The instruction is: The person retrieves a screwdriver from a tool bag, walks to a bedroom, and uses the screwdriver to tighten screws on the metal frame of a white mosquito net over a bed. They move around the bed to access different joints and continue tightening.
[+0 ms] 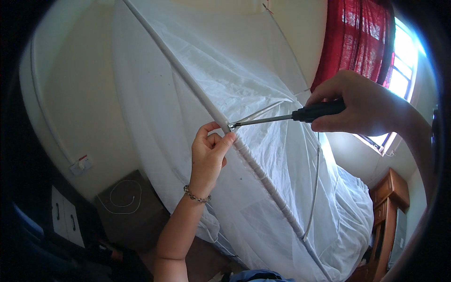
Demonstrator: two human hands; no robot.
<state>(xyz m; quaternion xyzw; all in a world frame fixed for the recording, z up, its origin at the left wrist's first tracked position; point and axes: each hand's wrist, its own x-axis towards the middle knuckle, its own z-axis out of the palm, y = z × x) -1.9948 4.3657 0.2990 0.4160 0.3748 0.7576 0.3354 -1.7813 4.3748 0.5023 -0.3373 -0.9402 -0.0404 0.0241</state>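
My right hand (pixel 359 103) grips the black handle of a screwdriver (pixel 300 114), whose metal shaft points left to a small joint on a white pole (pixel 197 91). That pole runs diagonally from upper left to lower right inside a sleeve of a white mesh net (pixel 263 169). My left hand (pixel 210 150), with a bead bracelet at the wrist, pinches the pole right at the screwdriver's tip. A thinner metal rod (pixel 315 188) branches off from the joint and curves down under the net.
A red curtain (pixel 357 37) hangs beside a bright window (pixel 401 66) at upper right. A wooden cabinet (pixel 387 211) stands at lower right. A brown box (pixel 127 207) with a loop of wire sits at lower left below a wall socket (pixel 82 164).
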